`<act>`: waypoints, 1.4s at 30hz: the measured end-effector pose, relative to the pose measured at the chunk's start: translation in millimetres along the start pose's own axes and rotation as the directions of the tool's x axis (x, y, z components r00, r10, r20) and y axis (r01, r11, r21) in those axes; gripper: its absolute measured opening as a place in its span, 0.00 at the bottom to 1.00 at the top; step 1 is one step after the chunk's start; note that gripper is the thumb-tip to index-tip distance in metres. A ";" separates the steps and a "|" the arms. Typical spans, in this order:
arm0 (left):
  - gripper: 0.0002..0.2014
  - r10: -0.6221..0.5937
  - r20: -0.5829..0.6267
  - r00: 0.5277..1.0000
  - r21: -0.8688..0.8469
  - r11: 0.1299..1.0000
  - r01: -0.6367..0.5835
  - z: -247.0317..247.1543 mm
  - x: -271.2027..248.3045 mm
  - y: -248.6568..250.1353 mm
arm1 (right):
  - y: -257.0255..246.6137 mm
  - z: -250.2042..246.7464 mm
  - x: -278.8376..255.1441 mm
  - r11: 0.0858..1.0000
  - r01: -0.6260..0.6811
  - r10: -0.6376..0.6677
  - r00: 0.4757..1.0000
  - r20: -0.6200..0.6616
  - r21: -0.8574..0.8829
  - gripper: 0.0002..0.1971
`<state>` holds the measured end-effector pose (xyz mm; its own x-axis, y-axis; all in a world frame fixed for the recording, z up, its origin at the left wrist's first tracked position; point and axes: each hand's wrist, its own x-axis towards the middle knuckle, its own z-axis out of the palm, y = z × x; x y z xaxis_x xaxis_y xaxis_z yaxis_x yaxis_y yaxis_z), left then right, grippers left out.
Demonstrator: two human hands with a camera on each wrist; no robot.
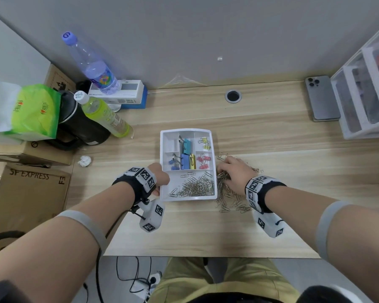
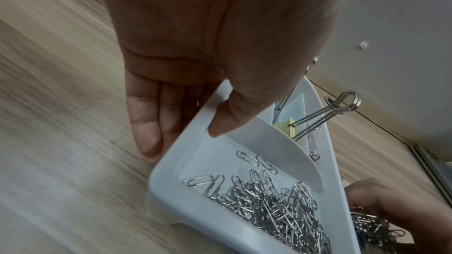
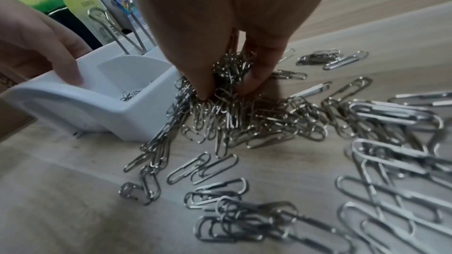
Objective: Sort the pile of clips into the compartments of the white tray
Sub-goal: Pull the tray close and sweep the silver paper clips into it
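On the wooden table (image 1: 260, 132) the white tray (image 1: 164, 136) sat near the middle, a broad strip of bare wood between it and the near edge. The left hand (image 1: 160, 174) held the tray's left wall near its front corner: in the left wrist view the thumb (image 2: 234, 115) curled over the rim into the tray while the fingers (image 2: 146, 123) lay along the outside wall. The long front compartment held a heap of silver paper clips (image 1: 195, 185). Behind it, the middle compartments held large binder clips (image 1: 186, 158) in teal, blue and yellow, with small blue ones at the left, yellow ones at the back right and pink ones (image 1: 204, 161) below those.

Just right of the tray, touching its right wall, lay the loose pile of paper clips (image 3: 244, 119), scattered toward the near side. The right hand (image 1: 235, 171) was down in this pile, its thumb and fingers (image 3: 200, 76) pinched around a bunch of clips.

Left of the tray lay a crumpled paper ball (image 1: 84, 161), with open wood between them. Farther left stood a cardboard box (image 1: 29, 193) printed "SF EXPRESS", a green bag (image 1: 34, 112), a yellow-green bottle (image 1: 105, 117) and a clear bottle (image 1: 90, 62) whose purple cap bore a "6". A phone (image 1: 322, 98) lay face down at the far right beside clear drawers (image 1: 363, 92). A round cable hole (image 1: 233, 96) sat near the wall.
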<state>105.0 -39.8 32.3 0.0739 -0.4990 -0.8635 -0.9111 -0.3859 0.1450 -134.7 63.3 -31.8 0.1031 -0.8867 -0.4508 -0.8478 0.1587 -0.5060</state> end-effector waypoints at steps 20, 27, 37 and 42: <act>0.07 0.005 -0.024 1.000 -0.010 1.000 -0.005 1.8 -11.2 8.3 | -23.5 -44.1 -8.0 0.983 -0.036 0.026 0.998 0.055 0.178 0.11; 0.04 0.015 -0.006 1.000 0.006 1.000 -0.015 1.2 -10.1 7.8 | -68.5 -24.4 2.0 0.989 0.062 -0.076 0.992 0.104 0.133 0.17; 0.10 0.010 -0.007 1.000 0.040 0.999 -0.010 -1.9 -7.9 7.5 | -62.9 -31.9 -5.2 0.990 0.123 -0.125 0.992 0.017 0.073 0.17; 0.03 0.019 -0.059 0.998 0.121 0.993 -0.012 -7.9 -4.2 1.2 | -14.7 -53.3 -11.1 0.996 -0.048 0.049 0.999 0.012 -0.071 0.42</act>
<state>106.8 -44.3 39.9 0.0803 -0.5516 -0.8303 -0.9543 -0.2832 0.0958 -151.1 47.7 19.9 0.0679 -0.8725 -0.4839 -0.8865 0.1697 -0.4304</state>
